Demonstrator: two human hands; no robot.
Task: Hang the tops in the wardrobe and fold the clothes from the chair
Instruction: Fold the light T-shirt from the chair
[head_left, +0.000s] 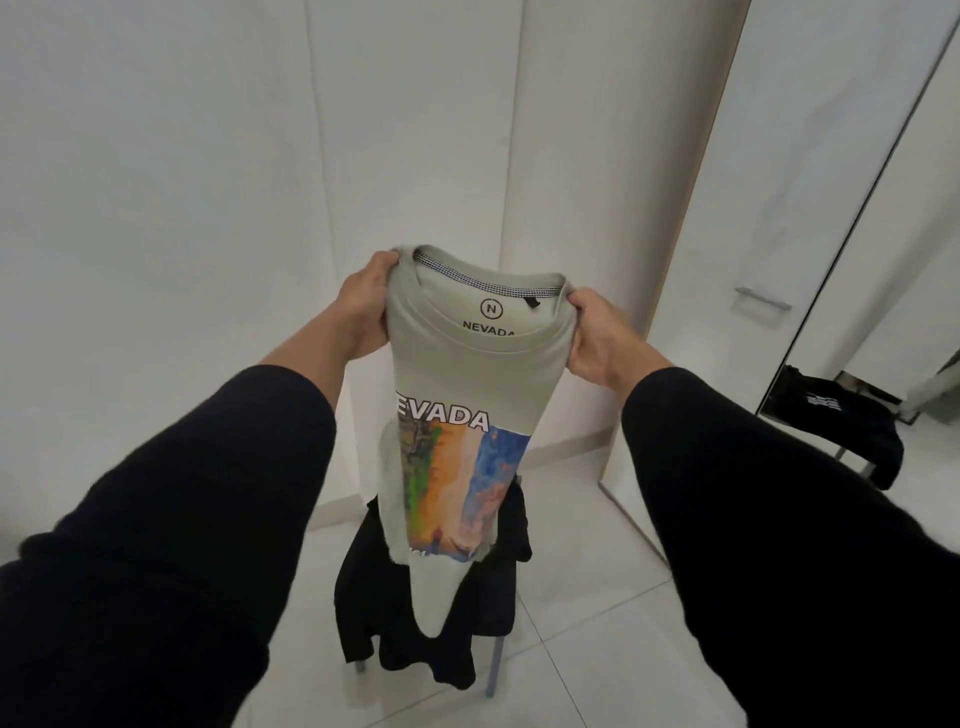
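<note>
Here we hold the grey T-shirt (470, 374) up by its shoulders, left hand (363, 306) and right hand (597, 338) each clenched on the cloth beside the collar, so it hangs above the chair (496, 665) where dark clothes (483, 587) lie. We judge this the hanging step; next we need a hanger from the wardrobe (597, 156).

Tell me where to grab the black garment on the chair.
Judging by its pose, pinch the black garment along its top edge near the chair's back, coming from above: it lies draped over the seat, its lower edges hanging off the front.
</note>
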